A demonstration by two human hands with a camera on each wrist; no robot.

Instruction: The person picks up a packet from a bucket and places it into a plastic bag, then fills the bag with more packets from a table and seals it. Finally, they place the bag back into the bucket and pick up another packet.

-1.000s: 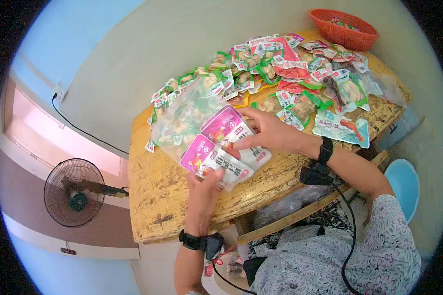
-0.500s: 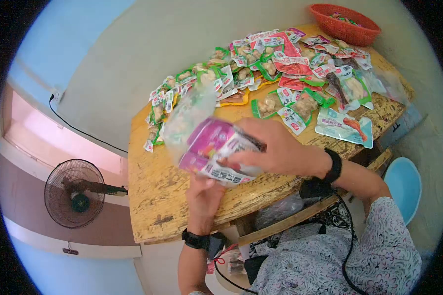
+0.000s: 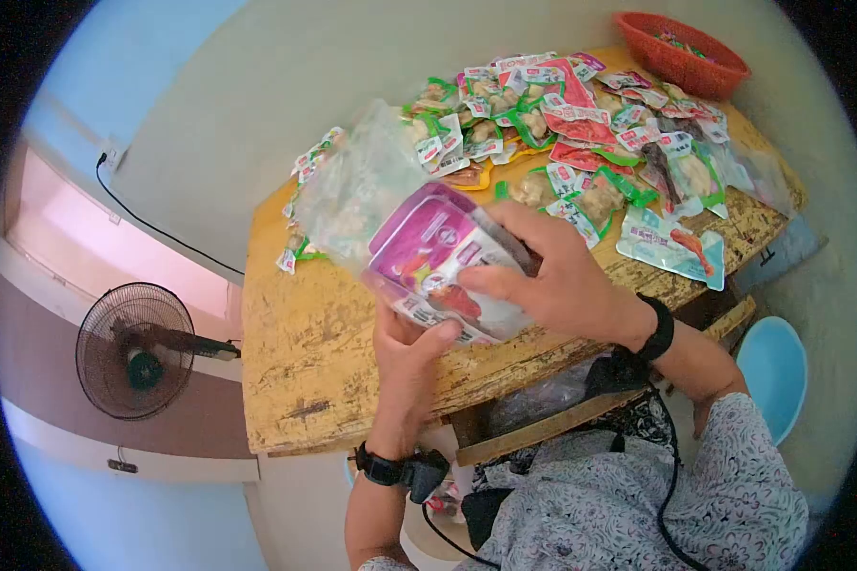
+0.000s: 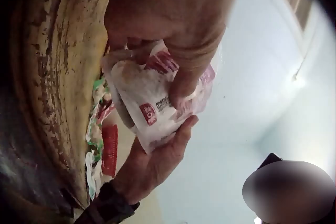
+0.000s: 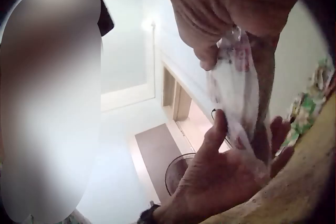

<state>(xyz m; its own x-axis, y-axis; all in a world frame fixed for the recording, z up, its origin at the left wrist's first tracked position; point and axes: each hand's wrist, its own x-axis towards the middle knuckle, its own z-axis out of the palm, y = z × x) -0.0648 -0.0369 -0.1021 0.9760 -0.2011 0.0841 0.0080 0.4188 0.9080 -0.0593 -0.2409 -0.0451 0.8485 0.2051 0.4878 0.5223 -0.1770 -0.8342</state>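
Note:
Purple-and-white packets [image 3: 435,247], stacked together, are held above the table by both hands. The left hand [image 3: 409,357] grips their lower edge, thumb on the front in the head view. The right hand [image 3: 567,276] pinches their right side, thumb on the printed face. A clear plastic bag [image 3: 362,186] lies behind the packets and partly overlaps the pile. In the left wrist view the white side of a packet [image 4: 144,98] shows between the hands. The right wrist view shows the packets [image 5: 236,87] edge-on, with the left hand [image 5: 215,182] beneath them.
A pile of packets [image 3: 543,119] covers the back of the worn yellow table [image 3: 305,362]. One pale blue packet [image 3: 671,246] lies near the right edge. A red basket [image 3: 686,57] stands at the back right. A fan [image 3: 135,352] is at left, a blue basin [image 3: 773,376] at right.
The two packets, spread side by side a second ago, now overlap in a stack. The right hand has moved slightly right and down, and the clear bag has shifted.

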